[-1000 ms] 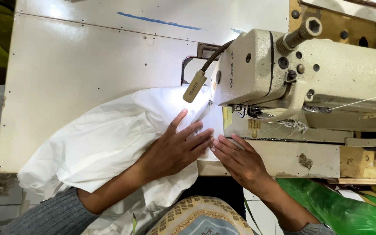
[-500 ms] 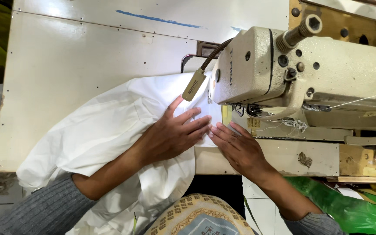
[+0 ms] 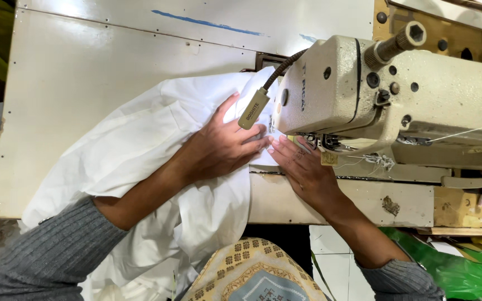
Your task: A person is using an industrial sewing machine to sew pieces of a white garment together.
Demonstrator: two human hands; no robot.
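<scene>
While both hands press flat, white fabric [image 3: 135, 150] lies beneath.

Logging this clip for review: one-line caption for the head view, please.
Left hand and right hand press flat on white fabric beside the head of a cream sewing machine.
</scene>
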